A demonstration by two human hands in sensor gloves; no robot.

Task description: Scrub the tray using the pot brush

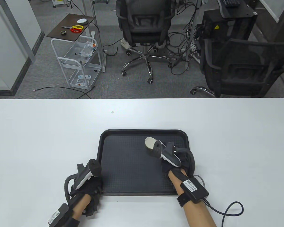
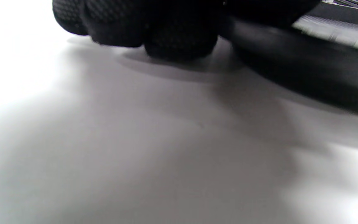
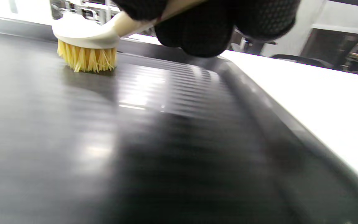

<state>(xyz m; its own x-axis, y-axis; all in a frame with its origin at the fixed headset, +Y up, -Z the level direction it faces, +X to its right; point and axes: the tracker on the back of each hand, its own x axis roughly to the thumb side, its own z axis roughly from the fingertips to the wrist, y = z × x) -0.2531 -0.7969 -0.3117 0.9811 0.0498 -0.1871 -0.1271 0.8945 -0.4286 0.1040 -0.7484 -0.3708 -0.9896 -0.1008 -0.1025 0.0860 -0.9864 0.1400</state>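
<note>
White table: right hand grips pot brush, bristles on tray; left hand holds tray corner

tray: I see black, with a fine dotted texture
brush: I see a cream head and yellow bristles
hands: I see black gloves, left and right
surface: I see plain white

Both hands wear black knit gloves with a fine dotted weave, and the forearms behind them are bare skin. The left hand and the right hand each carry a tracker with a white and grey body and a black ring. A black box with a white printed label is strapped at each wrist, trailing a black cable
</note>
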